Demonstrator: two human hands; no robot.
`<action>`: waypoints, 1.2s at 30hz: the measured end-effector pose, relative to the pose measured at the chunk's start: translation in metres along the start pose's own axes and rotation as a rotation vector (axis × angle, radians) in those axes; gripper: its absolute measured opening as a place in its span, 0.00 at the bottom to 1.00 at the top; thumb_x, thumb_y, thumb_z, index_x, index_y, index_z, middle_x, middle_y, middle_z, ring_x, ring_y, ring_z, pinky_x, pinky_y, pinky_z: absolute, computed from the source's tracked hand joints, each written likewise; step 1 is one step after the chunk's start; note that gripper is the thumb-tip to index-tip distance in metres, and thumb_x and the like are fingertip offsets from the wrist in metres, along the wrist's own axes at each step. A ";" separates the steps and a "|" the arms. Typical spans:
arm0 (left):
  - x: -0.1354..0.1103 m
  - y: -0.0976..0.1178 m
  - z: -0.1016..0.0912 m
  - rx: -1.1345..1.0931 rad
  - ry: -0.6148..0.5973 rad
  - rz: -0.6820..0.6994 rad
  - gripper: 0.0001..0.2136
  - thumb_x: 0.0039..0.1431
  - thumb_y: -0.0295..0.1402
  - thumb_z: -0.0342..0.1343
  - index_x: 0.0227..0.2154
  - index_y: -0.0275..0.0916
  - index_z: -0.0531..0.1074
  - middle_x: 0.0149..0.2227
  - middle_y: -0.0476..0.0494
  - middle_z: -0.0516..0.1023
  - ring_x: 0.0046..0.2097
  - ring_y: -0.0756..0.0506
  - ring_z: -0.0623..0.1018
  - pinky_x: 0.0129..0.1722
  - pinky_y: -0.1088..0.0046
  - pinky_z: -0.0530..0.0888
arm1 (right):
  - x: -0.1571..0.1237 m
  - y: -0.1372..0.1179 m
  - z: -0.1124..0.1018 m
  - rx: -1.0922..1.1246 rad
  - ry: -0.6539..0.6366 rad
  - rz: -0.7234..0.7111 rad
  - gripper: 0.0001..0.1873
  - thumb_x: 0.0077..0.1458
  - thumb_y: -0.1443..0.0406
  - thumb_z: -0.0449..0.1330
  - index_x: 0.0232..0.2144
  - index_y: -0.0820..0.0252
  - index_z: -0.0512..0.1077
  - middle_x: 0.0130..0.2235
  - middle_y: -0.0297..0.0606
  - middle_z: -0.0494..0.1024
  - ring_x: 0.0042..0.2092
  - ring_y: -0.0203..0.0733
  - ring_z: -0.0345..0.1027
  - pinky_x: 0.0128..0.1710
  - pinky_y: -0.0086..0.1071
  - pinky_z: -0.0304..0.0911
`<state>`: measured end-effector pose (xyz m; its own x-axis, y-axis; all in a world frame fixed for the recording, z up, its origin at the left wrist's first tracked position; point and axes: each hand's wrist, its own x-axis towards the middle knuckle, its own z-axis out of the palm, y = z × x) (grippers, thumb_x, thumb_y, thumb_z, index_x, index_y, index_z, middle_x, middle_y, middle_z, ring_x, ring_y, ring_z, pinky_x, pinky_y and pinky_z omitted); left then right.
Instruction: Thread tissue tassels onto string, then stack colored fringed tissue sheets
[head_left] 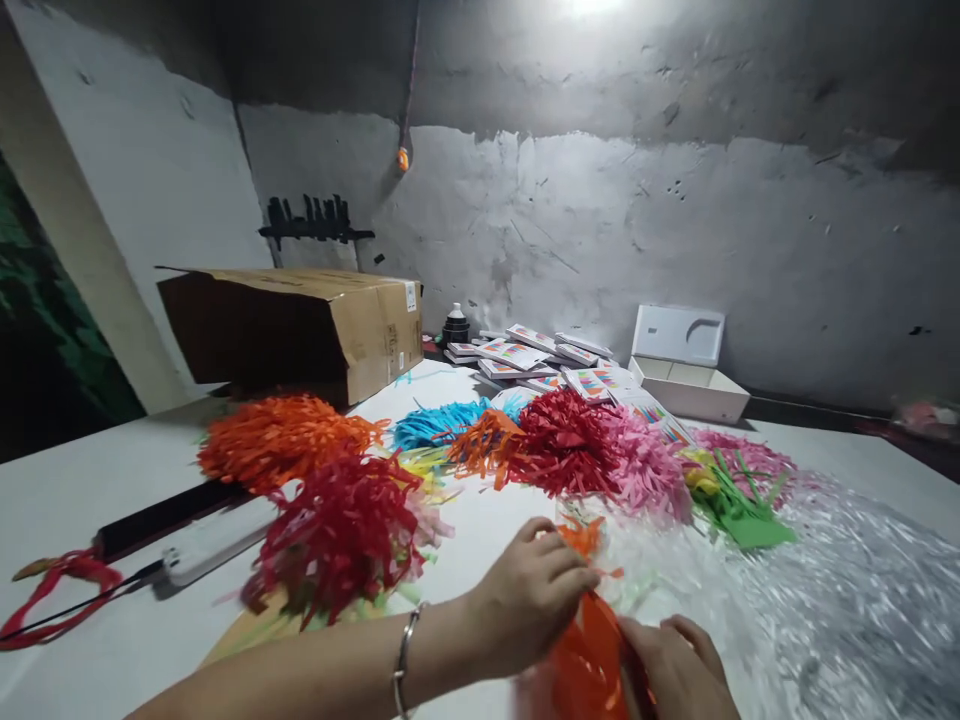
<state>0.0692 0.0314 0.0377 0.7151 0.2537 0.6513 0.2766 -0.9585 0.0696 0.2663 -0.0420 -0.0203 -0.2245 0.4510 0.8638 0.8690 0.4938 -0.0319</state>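
Low in the middle of the view, my left hand [529, 595] is closed around a bunch of orange paper strips [589, 655], with a silver bangle [403, 660] on its wrist. My right hand [679, 670] grips the same orange bunch from the right at the bottom edge, fingers curled on it. The bunch is partly blurred by motion. Just beyond my hands lie heaps of cut paper: dark red [337, 530], orange [277, 440], blue [435, 420], red [566, 440], pink [641, 465] and green [739, 510].
A white table [90, 480] carries an open cardboard box [300, 325] lying on its side at the back left. Stacked paper packs [540, 360] and a white box [686, 365] sit by the wall. A black-and-white device [195, 530] and clear plastic wrap [847, 590] lie alongside.
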 end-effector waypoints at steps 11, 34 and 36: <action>-0.032 0.030 -0.087 -0.571 -0.037 -0.451 0.14 0.62 0.38 0.58 0.49 0.41 0.74 0.49 0.37 0.78 0.51 0.39 0.75 0.51 0.63 0.69 | 0.023 -0.067 -0.044 0.023 0.089 -0.032 0.17 0.62 0.75 0.52 0.50 0.66 0.73 0.33 0.39 0.76 0.34 0.39 0.72 0.48 0.43 0.58; -0.052 0.100 -0.009 -2.104 -0.445 -1.135 0.17 0.45 0.34 0.70 0.38 0.33 0.78 0.23 0.48 0.77 0.21 0.51 0.74 0.25 0.78 0.72 | -0.013 -0.019 -0.060 -0.088 0.119 0.137 0.21 0.63 0.75 0.51 0.54 0.58 0.73 0.34 0.37 0.74 0.37 0.42 0.67 0.44 0.42 0.63; -0.046 0.101 -0.005 -2.094 -0.488 -1.119 0.17 0.46 0.32 0.70 0.40 0.34 0.77 0.21 0.51 0.75 0.19 0.52 0.72 0.23 0.77 0.71 | -0.017 0.005 -0.090 -0.228 0.123 0.175 0.20 0.63 0.72 0.53 0.55 0.57 0.74 0.35 0.39 0.74 0.37 0.45 0.67 0.47 0.47 0.61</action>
<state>0.0610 -0.0775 0.0191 0.9314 0.2479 -0.2665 -0.0136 0.7555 0.6551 0.3145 -0.1137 0.0105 -0.0199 0.4145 0.9098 0.9694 0.2308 -0.0840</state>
